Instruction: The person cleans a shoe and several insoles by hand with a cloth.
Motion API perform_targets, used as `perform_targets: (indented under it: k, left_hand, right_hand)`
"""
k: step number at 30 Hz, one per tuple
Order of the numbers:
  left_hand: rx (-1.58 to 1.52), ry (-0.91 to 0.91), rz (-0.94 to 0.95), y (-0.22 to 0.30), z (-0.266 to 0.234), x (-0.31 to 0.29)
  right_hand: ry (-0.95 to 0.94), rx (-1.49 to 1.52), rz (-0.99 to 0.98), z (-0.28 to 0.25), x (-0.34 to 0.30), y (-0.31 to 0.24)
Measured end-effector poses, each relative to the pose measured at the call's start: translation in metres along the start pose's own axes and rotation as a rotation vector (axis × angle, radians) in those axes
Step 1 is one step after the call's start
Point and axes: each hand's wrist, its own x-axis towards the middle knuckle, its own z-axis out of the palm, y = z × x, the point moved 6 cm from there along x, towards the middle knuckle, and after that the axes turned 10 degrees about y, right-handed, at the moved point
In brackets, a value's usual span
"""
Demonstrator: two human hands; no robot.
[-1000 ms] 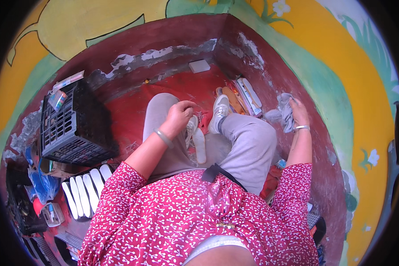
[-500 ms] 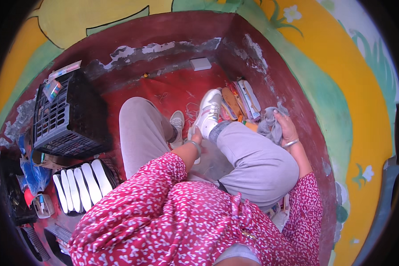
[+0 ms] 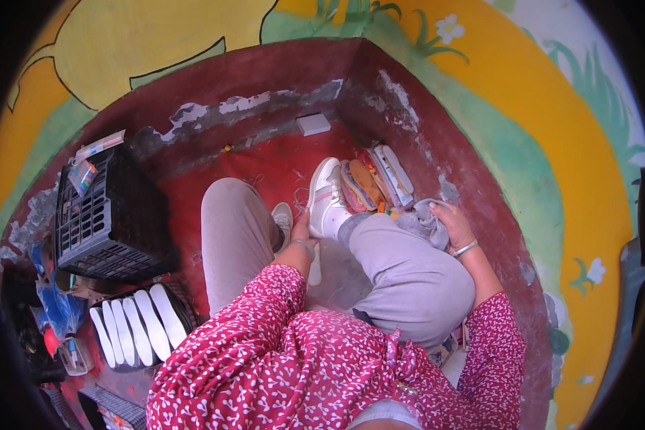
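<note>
A: Starting and ending with the head view, our only one: what do we have in our hands?

B: Our right hand (image 3: 454, 226) has a grey cloth (image 3: 424, 225), its fingers curled over the bunched edge with little gap showing. Our left hand (image 3: 301, 229) is at the heel end of the white shoe (image 3: 327, 188) on our right foot; its fingers are partly hidden, so we cannot tell how far they close or whether they grip it.

A: Which way does the cloth lie from the fingers?

B: To the left of our right hand, beside the bent trouser leg (image 3: 412, 269) and near the stacked insoles (image 3: 368, 179). It is crumpled, so we see no clear long axis. The shoe is farther left, apart from the cloth; our left hand is the nearer one to it.

A: And the shoe's direction?

B: Its long axis runs away from us, toe toward the dark red wall (image 3: 294, 68), leaning slightly right.
</note>
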Motion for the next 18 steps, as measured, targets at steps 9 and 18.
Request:
perform_targets:
  k: [9, 18]
  left_hand:
    - [0.389, -0.051, -0.126, 0.018, -0.003, -0.052]
    - [0.634, -0.026, 0.021, 0.039, -0.011, -0.031]
  right_hand:
    - [0.009, -0.036, -0.008, 0.005, -0.005, 0.000]
    - [0.014, -0.041, 0.011, -0.002, 0.006, 0.008]
